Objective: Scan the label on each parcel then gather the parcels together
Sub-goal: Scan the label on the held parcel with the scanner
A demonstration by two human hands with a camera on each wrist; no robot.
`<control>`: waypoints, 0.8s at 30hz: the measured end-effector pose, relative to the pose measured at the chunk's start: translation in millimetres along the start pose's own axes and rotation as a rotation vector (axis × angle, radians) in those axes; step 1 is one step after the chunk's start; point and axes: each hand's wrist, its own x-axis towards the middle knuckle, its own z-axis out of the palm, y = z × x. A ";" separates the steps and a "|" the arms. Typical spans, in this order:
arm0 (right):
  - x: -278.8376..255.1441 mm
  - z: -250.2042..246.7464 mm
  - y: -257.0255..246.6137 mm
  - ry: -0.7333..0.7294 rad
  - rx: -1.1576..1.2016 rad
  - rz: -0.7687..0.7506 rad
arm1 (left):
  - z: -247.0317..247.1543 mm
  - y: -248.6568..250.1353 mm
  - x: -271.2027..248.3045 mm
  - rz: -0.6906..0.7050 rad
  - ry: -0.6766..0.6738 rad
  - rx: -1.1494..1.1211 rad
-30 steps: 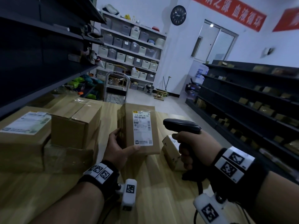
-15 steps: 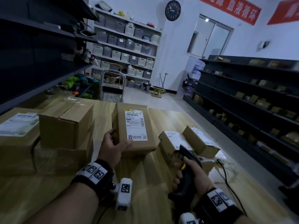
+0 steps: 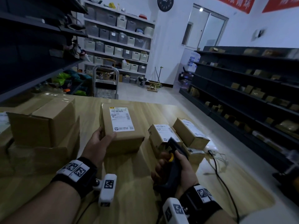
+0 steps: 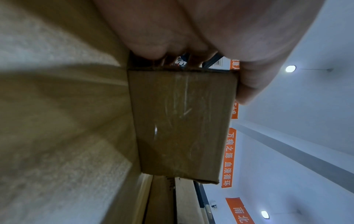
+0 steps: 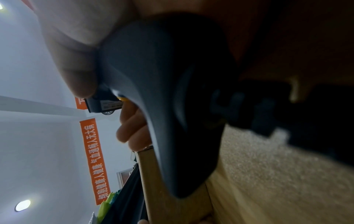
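- My left hand [image 3: 97, 143] gripped the parcel [image 3: 120, 126] by its near left corner, thumb on top beside the label [image 3: 122, 118] and fingers curled round the left side.
- The left wrist view showed the parcel's taped end face, with the fingers [image 4: 153, 40] wrapped over its edge. The parcel sat low over the table [image 3: 137, 172]; I could not tell whether it touched the wood.
- My right hand [image 3: 178, 168] was clamped round the handle of the scanner [image 3: 174, 159], held low just right of the parcel. Its head pointed away from me, toward the small parcels rather than at the label.
- Two small parcels [image 3: 161, 135] lay on the table right of the held parcel, each with a label on top. A flatter one seemed to lie beneath them, but the scanner partly hid it.
- The stack [image 3: 42, 120] of bigger boxes stood left of the parcel, close to my left hand.
- With the scanner lowered and the label face-up, I judged this parcel's scan done and the gathering step in hand.
- The next move called for carrying the parcel left, setting it against the stack and letting go of it.
- After that, the scanner would need raising to the small parcels on the right, keeping its cable [image 3: 226, 185] from snagging them.
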 end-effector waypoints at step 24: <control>16.1 -8.6 -0.8 -0.152 0.041 0.027 | 68.5 4.3 17.2 -0.039 0.081 0.326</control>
